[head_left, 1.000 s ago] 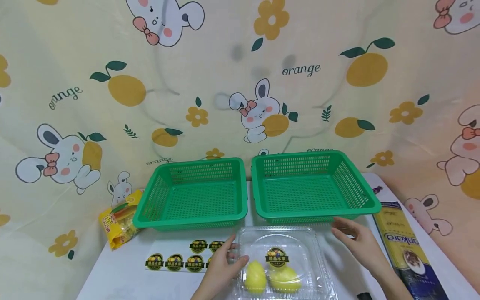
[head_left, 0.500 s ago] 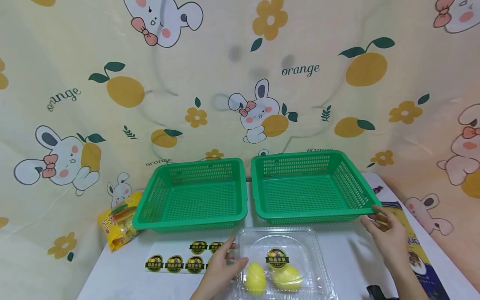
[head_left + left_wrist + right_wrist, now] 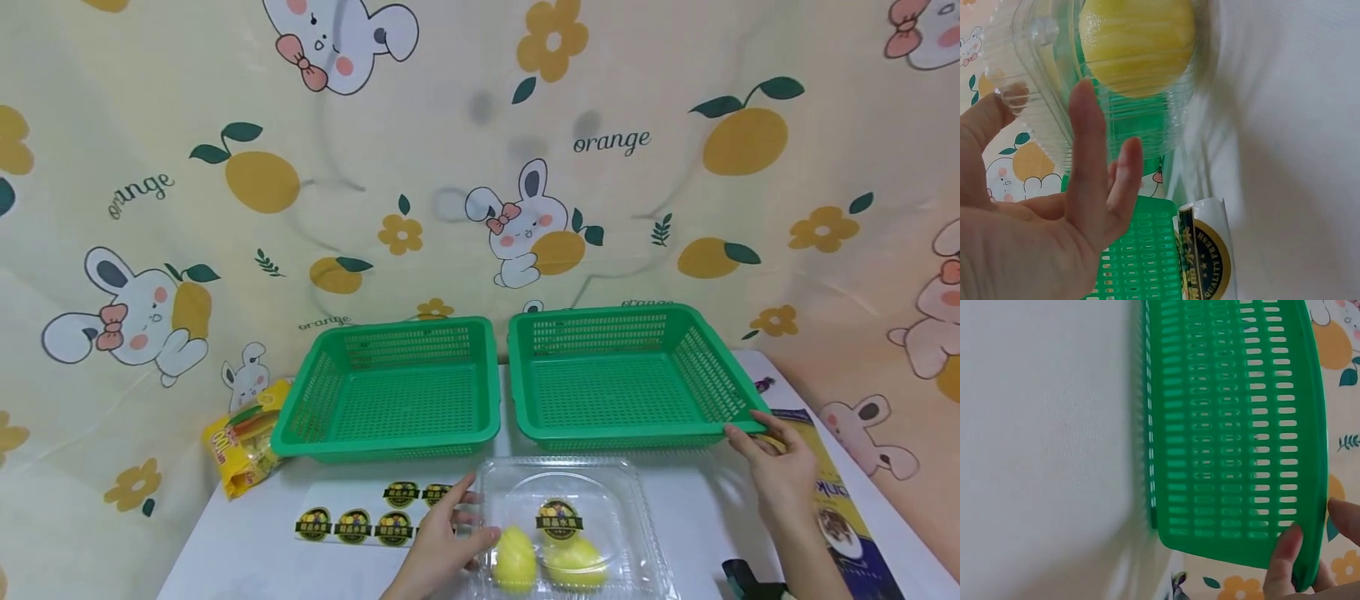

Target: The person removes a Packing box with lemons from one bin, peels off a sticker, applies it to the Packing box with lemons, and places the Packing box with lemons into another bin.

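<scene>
A clear plastic clamshell box (image 3: 600, 492), lid down, holds two yellow fruits (image 3: 516, 558) and has a dark round label (image 3: 558, 518) on top. My left hand (image 3: 446, 537) lies along the box's left side, fingers fairly straight and touching the plastic in the left wrist view. At the front right corner of the right green basket (image 3: 600, 433), my right hand (image 3: 783, 475) pinches the rim. In the right wrist view, thumb and fingers (image 3: 1285, 556) sit on either side of that rim. Nothing lies inside this basket.
Another green basket (image 3: 405, 450) stands to the left. A label sheet (image 3: 354, 527) lies left of the box. A yellow snack bag (image 3: 247, 442) leans beside the left basket. A blue and gold Ankara packet (image 3: 840, 517) lies at the right. Printed cloth (image 3: 420, 150) hangs behind.
My right hand has moved right from in front of the right basket to its front corner and taken hold of the rim. My left hand has stayed at the box.
</scene>
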`<state>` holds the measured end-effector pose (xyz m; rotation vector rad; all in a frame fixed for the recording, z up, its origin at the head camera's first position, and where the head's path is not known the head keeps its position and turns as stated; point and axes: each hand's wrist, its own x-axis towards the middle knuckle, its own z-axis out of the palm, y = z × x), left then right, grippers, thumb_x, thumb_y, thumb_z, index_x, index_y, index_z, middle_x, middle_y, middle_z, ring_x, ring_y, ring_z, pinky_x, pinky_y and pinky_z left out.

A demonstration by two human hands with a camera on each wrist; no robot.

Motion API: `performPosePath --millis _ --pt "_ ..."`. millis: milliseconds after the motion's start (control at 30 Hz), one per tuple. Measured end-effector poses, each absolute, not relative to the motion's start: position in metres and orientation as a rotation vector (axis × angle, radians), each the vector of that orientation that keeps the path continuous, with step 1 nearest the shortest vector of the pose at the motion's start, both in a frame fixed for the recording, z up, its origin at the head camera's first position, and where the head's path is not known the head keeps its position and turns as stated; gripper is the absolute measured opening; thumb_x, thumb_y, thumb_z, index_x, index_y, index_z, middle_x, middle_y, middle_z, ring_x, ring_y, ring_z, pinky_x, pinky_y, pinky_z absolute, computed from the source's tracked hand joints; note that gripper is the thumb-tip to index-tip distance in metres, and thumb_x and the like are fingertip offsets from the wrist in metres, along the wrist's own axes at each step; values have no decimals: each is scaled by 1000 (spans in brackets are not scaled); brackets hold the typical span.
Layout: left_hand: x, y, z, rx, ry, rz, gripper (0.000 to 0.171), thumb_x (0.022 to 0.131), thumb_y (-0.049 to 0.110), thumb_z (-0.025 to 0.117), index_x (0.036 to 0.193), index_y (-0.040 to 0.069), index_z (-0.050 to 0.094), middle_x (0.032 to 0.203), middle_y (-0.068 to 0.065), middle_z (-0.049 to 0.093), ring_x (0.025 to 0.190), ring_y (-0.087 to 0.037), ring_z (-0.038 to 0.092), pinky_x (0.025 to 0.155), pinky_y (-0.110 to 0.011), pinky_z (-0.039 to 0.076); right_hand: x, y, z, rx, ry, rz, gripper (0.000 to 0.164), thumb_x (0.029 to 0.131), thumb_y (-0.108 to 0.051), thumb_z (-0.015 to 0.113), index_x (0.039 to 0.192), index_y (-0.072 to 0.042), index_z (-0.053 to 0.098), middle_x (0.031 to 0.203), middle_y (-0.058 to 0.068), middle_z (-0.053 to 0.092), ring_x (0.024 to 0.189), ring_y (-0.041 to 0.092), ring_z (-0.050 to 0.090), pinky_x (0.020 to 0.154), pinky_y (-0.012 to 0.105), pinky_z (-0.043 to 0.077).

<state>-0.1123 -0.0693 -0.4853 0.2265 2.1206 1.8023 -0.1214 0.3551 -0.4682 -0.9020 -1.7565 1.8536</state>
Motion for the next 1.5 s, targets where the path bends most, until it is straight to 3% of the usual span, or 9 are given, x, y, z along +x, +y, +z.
performPosePath --millis 133,433,667,1000,1233,1500 --pt "-112 -70 -488 264 2098 1830 84 84 10 77 155 2 31 126 -14 49 102 -23 54 55 -38 59 -124 354 -469 -957 -1717 1827 46 86 -7 77 128 -16 61 107 -5 44 72 -6 58 56 10 48" --pt "-109 -73 -486 291 2068 1892 84 83 5 76 154 4 34 121 -14 46 102 -25 51 54 -38 60 -127 347 -470 -893 -1503 1949 50 87 5 72 133 -8 58 109 -2 42 74 -3 62 64 12 54" --pt "-108 -80 -474 266 2056 1895 81 85 7 76 155 5 34 122 -16 38 107 -29 43 56 -36 60 -129 343 -467 -850 -1327 2063 49 85 12 69 128 -9 60 110 2 40 78 2 63 69 18 57" --pt "-112 -90 -454 293 2006 1928 82 84 4 76 156 13 35 121 -15 41 105 -26 48 55 -33 58 -131 344 -474 -758 -1263 2073 46 83 16 70 120 -9 65 109 4 41 80 4 65 72 22 57" --pt "-123 -83 -434 301 1961 2005 80 82 -1 73 153 10 38 121 -16 42 91 -18 56 50 -26 54 -130 345 -474 -766 -1262 2059 46 83 16 69 123 -7 63 109 5 41 80 5 65 71 21 58" --pt "-161 -74 -391 368 2024 1991 79 84 0 73 153 15 38 122 -15 43 88 -18 54 55 -29 55 -127 342 -466 -790 -1225 2128 47 83 16 70 123 -9 64 113 5 42 77 5 66 68 20 58"
